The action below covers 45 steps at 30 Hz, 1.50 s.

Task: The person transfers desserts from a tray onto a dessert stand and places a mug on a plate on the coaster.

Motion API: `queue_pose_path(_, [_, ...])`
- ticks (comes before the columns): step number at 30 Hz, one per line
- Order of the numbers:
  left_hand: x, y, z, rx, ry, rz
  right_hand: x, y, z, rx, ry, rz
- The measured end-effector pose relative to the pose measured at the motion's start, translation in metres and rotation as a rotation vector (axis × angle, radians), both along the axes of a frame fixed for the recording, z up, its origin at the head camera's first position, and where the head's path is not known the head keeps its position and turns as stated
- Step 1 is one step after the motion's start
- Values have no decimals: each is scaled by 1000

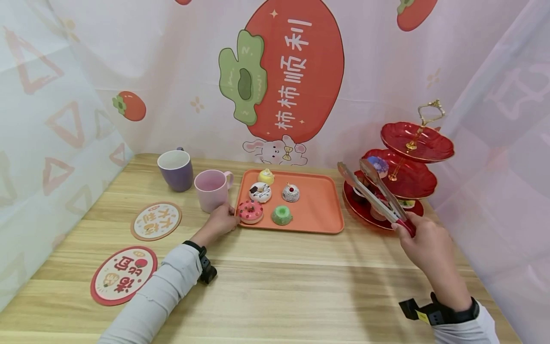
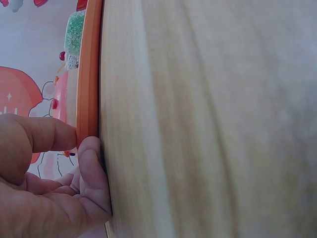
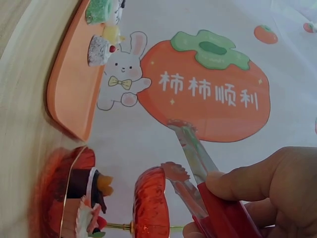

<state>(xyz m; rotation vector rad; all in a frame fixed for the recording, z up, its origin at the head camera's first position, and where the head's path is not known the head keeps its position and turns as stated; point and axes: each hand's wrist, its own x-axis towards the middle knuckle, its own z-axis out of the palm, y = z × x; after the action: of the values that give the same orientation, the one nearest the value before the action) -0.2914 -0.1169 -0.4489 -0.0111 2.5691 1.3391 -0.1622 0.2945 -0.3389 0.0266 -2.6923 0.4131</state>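
Note:
My left hand (image 1: 219,220) pinches the front left corner of an orange tray (image 1: 320,200); thumb and fingers meet at its rim in the left wrist view. On the tray sit a pink donut (image 1: 251,211), a white donut (image 1: 260,192), a green cake (image 1: 281,215), a speckled cake with a cherry (image 1: 290,192) and a yellow cake (image 1: 266,177). My right hand (image 1: 429,243) grips red-handled metal tongs (image 3: 225,213). Their jaws are spread, with nothing between the tips, in front of a red tiered stand (image 1: 429,143).
A blue-purple pastry (image 1: 378,165) sits on the stand's middle tier, and several cakes on the bottom one. Left of the tray stand a pink mug (image 1: 211,191) and a purple mug (image 1: 177,171). Two round coasters, one orange-rimmed (image 1: 156,221) and one red-rimmed (image 1: 123,275), lie nearer.

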Motion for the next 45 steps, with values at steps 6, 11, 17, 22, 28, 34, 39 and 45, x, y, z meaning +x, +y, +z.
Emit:
queue_pose_path(6, [0, 0, 0, 1, 0, 1, 1, -4, -1, -7, 32, 2])
queue_pose_path(11, [0, 0, 2, -3, 12, 3, 2, -13, 1, -27, -9, 25])
queue_pose_path(17, [-1, 0, 3, -7, 6, 6, 2, -27, -4, -36, -20, 83])
queue_pose_path(22, [-2, 1, 4, 2, 0, 8, 3, -36, -8, -46, 8, 145])
queue_pose_path(28, [-2, 0, 5, 3, 7, 4, 3, -46, -13, -68, -14, 187])
queue_pose_path(34, [-2, -1, 4, -20, 8, 0, 2, -58, -21, -54, -25, 222])
queue_pose_path(39, [-1, -1, 2, -18, -7, 3, 4, -68, -27, -56, -46, 246])
queue_pose_path(45, [-1, 0, 0, -11, -6, 7, 6, -80, -32, -75, -60, 270])
